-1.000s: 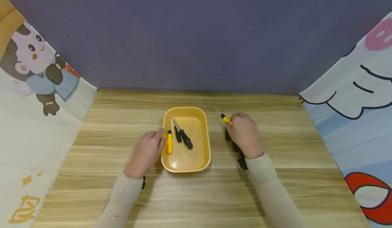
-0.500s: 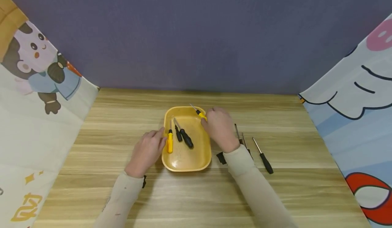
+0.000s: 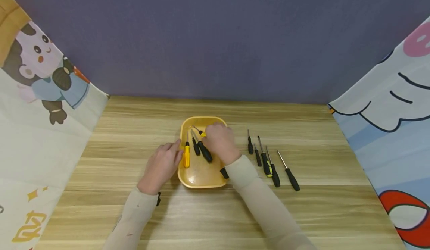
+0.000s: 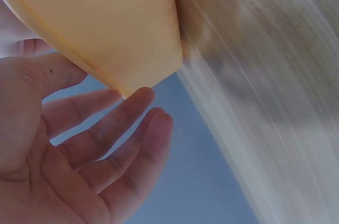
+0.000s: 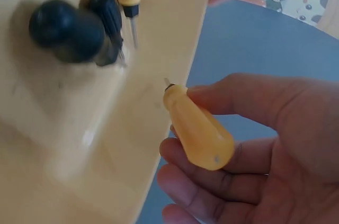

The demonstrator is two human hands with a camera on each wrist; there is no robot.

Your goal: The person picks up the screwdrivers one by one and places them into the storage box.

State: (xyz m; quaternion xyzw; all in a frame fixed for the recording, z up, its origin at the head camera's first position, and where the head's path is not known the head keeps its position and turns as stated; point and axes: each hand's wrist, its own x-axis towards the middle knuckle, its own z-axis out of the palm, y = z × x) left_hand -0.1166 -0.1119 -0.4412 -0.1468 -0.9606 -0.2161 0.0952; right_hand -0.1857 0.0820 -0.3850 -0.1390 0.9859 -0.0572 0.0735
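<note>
My right hand (image 3: 220,140) is over the yellow tray (image 3: 201,181) and pinches a small yellow-handled screwdriver (image 5: 198,128) between thumb and fingers. Its thin blade (image 3: 196,128) points to the far left. Along the tray's left side lies another yellow screwdriver (image 3: 186,156). Beside that are a small black screwdriver (image 3: 196,147) and a larger black screwdriver (image 3: 205,152). My left hand (image 3: 160,168) rests at the tray's left rim, thumb and forefinger touching it. In the left wrist view its other fingers (image 4: 132,166) hang loose beneath the tray's edge.
Several screwdrivers lie on the wooden table right of the tray: a small black one (image 3: 250,145), a black and yellow-green one (image 3: 267,166), and a black one (image 3: 293,179) farthest right. A dark wall (image 3: 215,41) stands behind; printed cloths (image 3: 43,112) flank the table.
My right hand has carried the small yellow screwdriver leftward from the table to over the tray, uncovering the screwdrivers on the right. My left hand stays at the rim.
</note>
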